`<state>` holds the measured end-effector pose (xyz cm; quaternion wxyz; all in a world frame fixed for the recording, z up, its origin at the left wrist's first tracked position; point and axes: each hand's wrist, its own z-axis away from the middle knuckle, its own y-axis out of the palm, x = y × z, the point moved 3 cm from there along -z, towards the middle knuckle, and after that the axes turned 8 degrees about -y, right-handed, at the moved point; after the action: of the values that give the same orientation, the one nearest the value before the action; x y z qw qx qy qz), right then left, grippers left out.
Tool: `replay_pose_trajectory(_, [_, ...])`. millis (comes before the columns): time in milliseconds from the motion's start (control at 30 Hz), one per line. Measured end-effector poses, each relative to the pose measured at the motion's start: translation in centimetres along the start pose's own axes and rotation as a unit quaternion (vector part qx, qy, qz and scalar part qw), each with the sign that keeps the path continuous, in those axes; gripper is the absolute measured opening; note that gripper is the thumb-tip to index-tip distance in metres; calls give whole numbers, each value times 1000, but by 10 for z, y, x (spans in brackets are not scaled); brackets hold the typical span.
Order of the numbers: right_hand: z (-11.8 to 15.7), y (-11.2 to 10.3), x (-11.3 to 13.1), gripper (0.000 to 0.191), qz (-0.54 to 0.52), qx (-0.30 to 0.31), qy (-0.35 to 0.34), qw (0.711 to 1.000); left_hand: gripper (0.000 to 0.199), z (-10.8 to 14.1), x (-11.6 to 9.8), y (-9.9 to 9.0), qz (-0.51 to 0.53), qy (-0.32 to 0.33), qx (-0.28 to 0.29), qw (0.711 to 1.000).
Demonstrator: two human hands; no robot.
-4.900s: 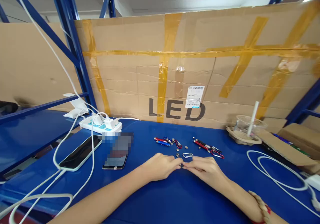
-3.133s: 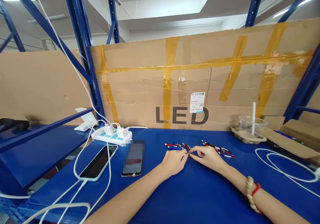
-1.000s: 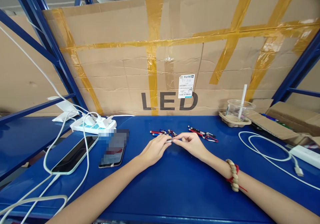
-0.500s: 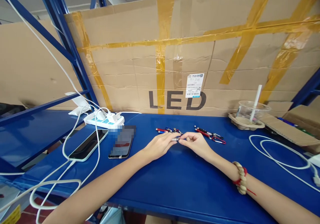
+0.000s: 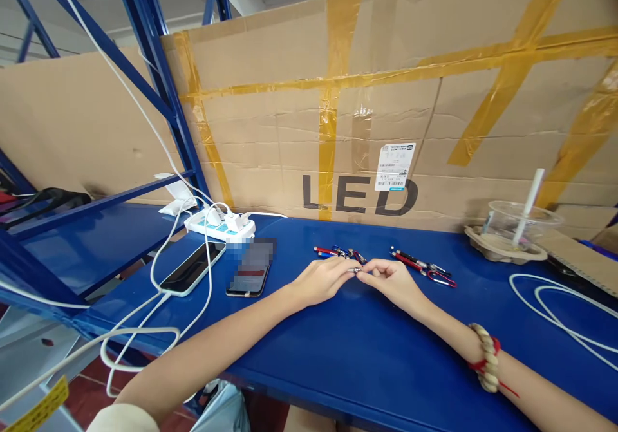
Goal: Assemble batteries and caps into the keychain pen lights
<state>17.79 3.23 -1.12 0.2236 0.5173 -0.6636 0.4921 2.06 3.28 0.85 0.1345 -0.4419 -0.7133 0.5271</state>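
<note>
While both your arms reach in over the blue worktop (image 5: 367,348), all eyes go to the metal part (image 5: 356,270), and there it is, small and silvery, right between your two hands! Your left grip (image 5: 326,282) has one end, fingers drawn together over it; how much lies hidden underneath, I cannot tell. Opposite, your right grip (image 5: 393,284) pinches the other end, thumb and forefinger meeting on it, with beads (image 5: 486,361) round that wrist. Just beyond your left knuckles, a red tube (image 5: 324,250) lies beside a blue tube (image 5: 328,255). Past your right hand, look, more tubes (image 5: 408,260), black and red side by side, a red clip (image 5: 441,279) at their near end! Over to your left, a white-edged phone (image 5: 190,271) and a dark phone (image 5: 248,274) lie near each other, the power strip (image 5: 219,227) just behind. Away right, a clear cup (image 5: 505,223) sits in a tray (image 5: 497,250), its straw (image 5: 531,200) leaning, and across the back stands cardboard (image 5: 270,129), lettered LED.
</note>
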Motion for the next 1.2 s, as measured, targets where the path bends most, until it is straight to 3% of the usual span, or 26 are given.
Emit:
replay_pose_trajectory(200, [1,1,7,40,1,25,21,999,28,1,1,0,-2,6,-4,1000])
replay_pose_trajectory(467, [-2,0,1,41,36,13,-30,999,28,0,2,2,-35,-29,5,999])
replay_pose_trajectory(733, [-3,-5,1,34,73,-16,-32,997,25,-2,2,1,-60,-48,-10,997])
replay_pose_trajectory(1000, [-1,-4,-2,34,142,20,-46,989,25,-2,3,4,-75,-79,9,994])
replay_pose_trajectory(1200, [-1,-4,-1,33,134,2,-61,989,25,-1,5,3,-75,-76,3,994])
